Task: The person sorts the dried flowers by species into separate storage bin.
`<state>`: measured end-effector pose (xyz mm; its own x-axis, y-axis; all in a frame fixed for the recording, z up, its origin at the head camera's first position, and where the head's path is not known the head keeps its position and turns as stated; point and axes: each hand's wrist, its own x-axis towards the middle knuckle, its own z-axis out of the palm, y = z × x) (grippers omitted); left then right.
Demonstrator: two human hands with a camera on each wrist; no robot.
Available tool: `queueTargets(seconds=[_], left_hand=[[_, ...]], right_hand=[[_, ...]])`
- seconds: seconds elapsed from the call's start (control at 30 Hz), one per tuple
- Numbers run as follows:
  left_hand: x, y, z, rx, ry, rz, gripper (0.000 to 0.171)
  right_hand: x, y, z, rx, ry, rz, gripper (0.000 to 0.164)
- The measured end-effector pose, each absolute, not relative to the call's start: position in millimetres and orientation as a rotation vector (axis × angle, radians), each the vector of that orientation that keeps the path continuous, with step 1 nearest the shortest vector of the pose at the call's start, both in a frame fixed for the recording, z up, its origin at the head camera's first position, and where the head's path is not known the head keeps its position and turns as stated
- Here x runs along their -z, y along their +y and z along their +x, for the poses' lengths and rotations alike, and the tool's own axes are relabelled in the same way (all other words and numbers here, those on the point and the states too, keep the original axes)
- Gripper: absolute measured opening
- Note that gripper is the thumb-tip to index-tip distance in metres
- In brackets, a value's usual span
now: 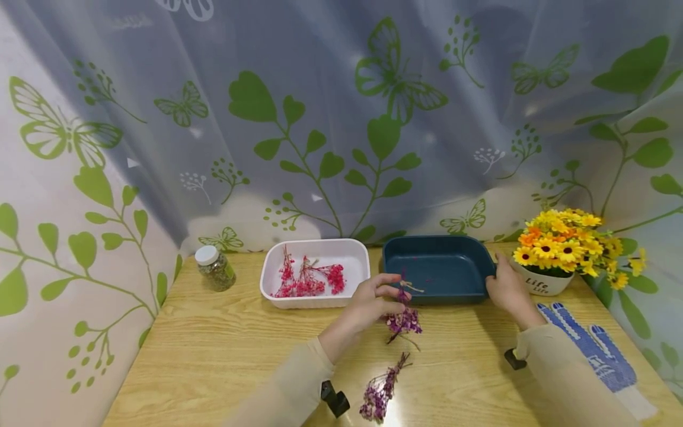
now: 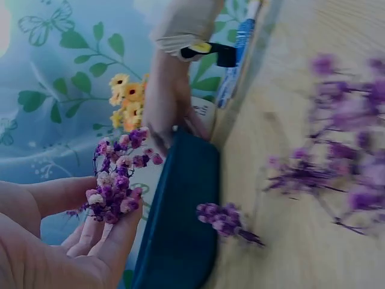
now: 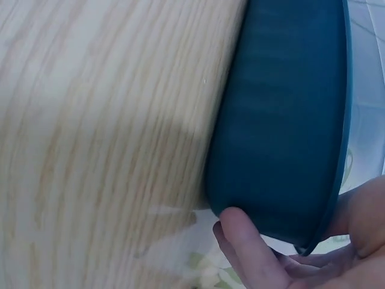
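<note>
- Left hand [image 1: 370,302]: my fingers [image 2: 120,244] and thumb pinch a purple sprig [image 2: 117,180], held near the front left corner of the blue tray [image 1: 448,267].
- Right hand [image 1: 509,287]: my fingers are curled round the right end of the blue tray, gripping it at the rim.
- Blue tray sits on the desk [image 1: 256,344], to the right of a white tray [image 1: 315,302], a small gap between them.
- White tray holds red flowers [image 1: 306,284], stems in several directions.
- Purple bunch [image 1: 380,391] lies on the desk on my side of the blue tray; the left wrist view also shows a smaller loose sprig [image 2: 222,220] near the tray's wall.
- Far left: glass jar [image 1: 216,270] with white lid, upright.
- Right of my right hand: white pot [image 1: 544,284] of yellow flowers [image 1: 560,243]; nearer me, a blue and white glove [image 1: 603,350] lies flat.
- Behind everything: patterned curtain [image 1: 320,35], green leaves and butterflies.
</note>
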<state>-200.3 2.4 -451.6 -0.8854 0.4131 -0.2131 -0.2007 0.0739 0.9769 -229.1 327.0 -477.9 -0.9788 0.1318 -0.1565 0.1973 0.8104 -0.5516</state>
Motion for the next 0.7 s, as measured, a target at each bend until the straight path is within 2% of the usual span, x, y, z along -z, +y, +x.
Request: queueTargets(seconds=[0.17,0.3,0.7], left_hand=[[442.4,7.6,-213.7,-1.898,1.887,0.11,0.048],[441.0,11.6,-225.7,-1.953,1.843,0.082,0.049],[438.6,29.0,-259.8,-1.986,1.921,0.001,0.048]], right_hand=[[479.9,333.7,-231.2,0.918,2.835,0.26,0.061],[478.0,334.7,-230.6,0.962,2.815,0.255,0.056],[476.3,329.2,-228.4,1.102,2.717,0.267,0.057]])
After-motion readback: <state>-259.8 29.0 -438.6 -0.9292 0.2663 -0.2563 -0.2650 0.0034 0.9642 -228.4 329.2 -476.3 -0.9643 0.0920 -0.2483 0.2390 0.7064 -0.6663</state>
